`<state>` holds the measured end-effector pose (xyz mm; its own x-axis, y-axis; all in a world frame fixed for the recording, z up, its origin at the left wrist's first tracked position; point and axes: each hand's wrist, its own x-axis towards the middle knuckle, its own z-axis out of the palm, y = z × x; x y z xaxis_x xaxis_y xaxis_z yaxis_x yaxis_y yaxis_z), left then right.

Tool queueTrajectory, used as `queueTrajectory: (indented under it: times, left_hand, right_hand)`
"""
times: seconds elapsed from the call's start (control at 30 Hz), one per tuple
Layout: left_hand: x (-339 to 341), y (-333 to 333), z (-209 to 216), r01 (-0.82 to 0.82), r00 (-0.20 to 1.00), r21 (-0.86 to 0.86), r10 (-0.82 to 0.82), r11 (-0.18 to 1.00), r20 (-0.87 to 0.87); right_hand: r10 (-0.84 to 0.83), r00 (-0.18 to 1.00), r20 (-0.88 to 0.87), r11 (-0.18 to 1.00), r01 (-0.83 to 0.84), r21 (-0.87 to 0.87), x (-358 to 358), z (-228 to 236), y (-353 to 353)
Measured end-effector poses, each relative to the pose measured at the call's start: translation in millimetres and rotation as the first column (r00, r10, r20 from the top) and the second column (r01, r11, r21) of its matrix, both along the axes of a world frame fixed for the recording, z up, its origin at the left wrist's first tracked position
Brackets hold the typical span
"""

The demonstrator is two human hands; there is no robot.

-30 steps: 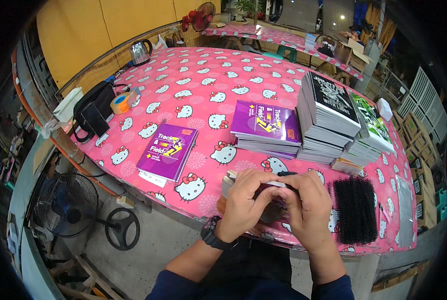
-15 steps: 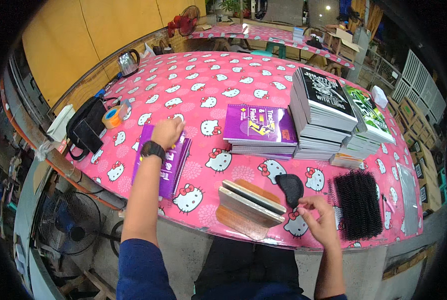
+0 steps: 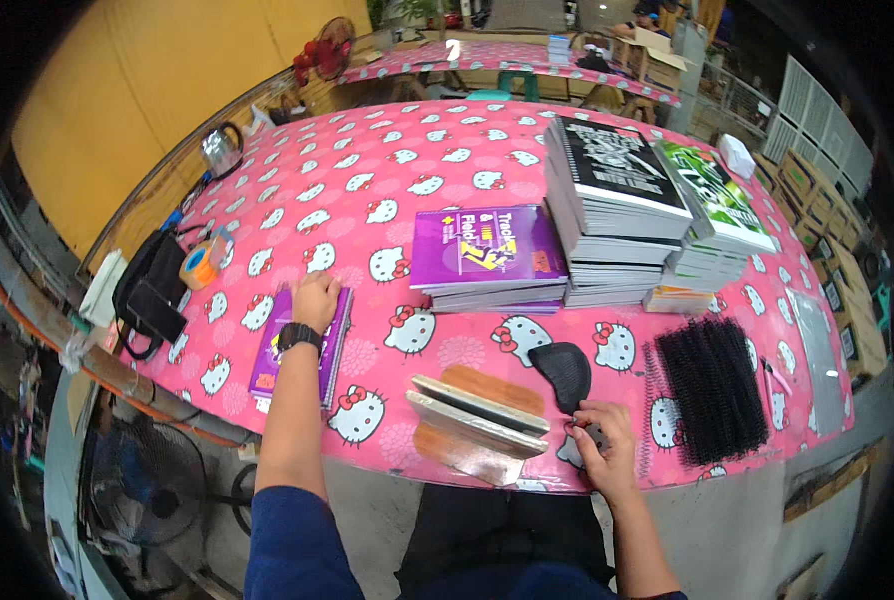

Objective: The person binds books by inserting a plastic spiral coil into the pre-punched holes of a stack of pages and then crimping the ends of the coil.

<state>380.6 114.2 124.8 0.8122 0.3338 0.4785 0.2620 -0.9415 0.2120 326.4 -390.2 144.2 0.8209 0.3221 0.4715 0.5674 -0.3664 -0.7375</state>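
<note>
My left hand (image 3: 315, 303), with a black watch on its wrist, lies on a small stack of purple spiral notebooks (image 3: 275, 365) at the left. Its fingers curl over the stack's far edge, their tips hidden. Beside the lower end of a black curved pad (image 3: 564, 376), my right hand (image 3: 607, 445) holds thumb and fingers together in a pinch. Whatever is between them is too small to make out. Left of that hand stands a wooden jig (image 3: 479, 415), two upright slats on a brown base. A bundle of black plastic binding coils (image 3: 712, 390) lies to the right.
Purple notebooks (image 3: 492, 250) are piled mid-table, beside taller black-covered (image 3: 617, 180) and green-covered (image 3: 712, 195) stacks. Orange tape (image 3: 201, 268), a black bag (image 3: 152, 290) and a kettle (image 3: 222, 150) line the left edge. Pink pliers (image 3: 779, 380) lie past the coils.
The whole view has shifted somewhat. My left hand has drawn its fingers in over the purple notebooks' far edge. My right hand stays near the black pad, its fingers closer together.
</note>
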Motion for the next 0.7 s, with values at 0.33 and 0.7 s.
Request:
queueTrajectory:
  times: [0.33,0.7]
  left_hand:
    - [71.3,-107.8,49.0,0.082,0.996,-0.61,-0.084,0.788,0.026]
    - [-92.4,-207.7,121.1,0.744,0.661,-0.639,-0.078,0.195,0.746]
  right_hand:
    - [0.102,0.993,0.055,0.994,-0.104,0.038,-6.1,21.7,-14.5]
    - [0.11,0.97,-0.217,0.878,0.007,0.478,-15.2,54.8,16.5]
